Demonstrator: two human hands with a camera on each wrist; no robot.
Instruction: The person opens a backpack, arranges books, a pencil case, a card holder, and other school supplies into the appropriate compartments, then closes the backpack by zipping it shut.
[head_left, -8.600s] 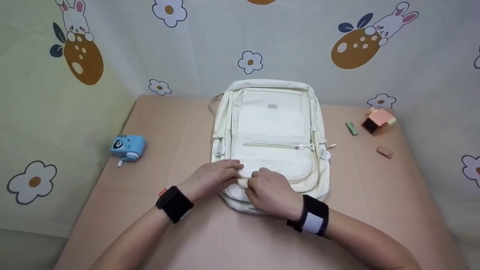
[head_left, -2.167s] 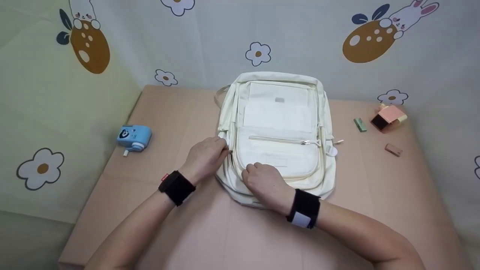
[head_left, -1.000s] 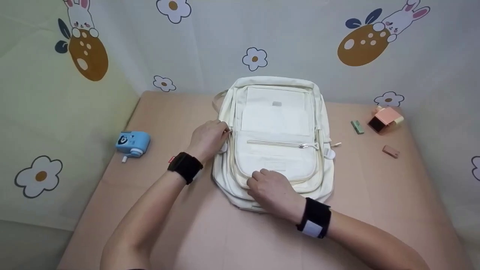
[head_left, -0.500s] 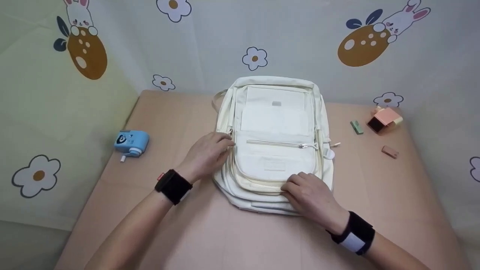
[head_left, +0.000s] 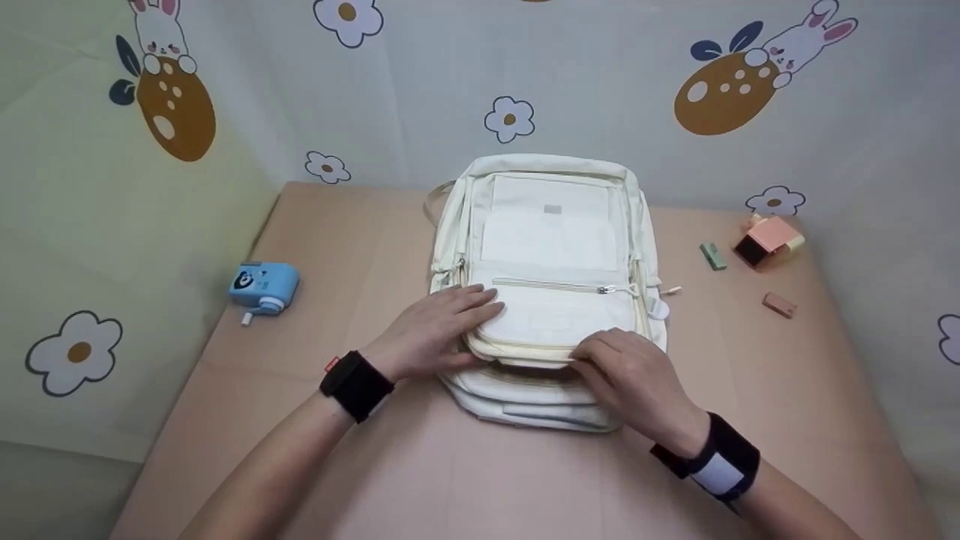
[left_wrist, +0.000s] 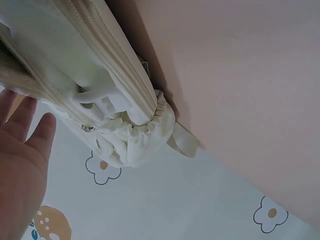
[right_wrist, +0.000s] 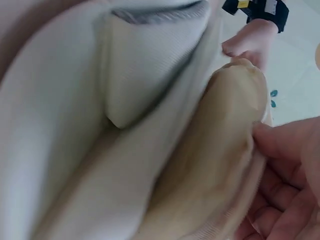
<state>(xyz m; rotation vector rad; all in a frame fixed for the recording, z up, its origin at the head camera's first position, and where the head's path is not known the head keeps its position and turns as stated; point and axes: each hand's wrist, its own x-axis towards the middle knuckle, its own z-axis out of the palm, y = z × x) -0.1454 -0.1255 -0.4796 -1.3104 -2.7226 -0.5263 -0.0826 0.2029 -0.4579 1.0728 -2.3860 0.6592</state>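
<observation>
"Cream fabric, all of it; where does the backpack [head_left: 553, 240] lie?"

"Front upward, mid-worktop [head_left: 360, 247]. The right hand [head_left: 637, 382] pinches the near edge of its front pocket [head_left: 540, 319] between thumb and fingers, and that edge stands raised above a dark gap."

"And the left hand [head_left: 431, 334]?"

"Fingers apart, fairly straight, resting over the pocket's left side; I see nothing gripped."

"What might go wrong?"

"I'd guess the soft edge could slip from a light pinch and sag over the gap. A hard tug might skew the bag, since the left hand merely rests there."

"Room to move?"

"Mostly near and left, up to the blue toy [head_left: 264, 285] by the left edge. Rightward, a green block [head_left: 713, 256], brown block [head_left: 780, 304] and pink toy [head_left: 774, 238] sit well apart from the bag. Far side, the patterned backdrop [head_left: 427, 97] limits reach."
</observation>
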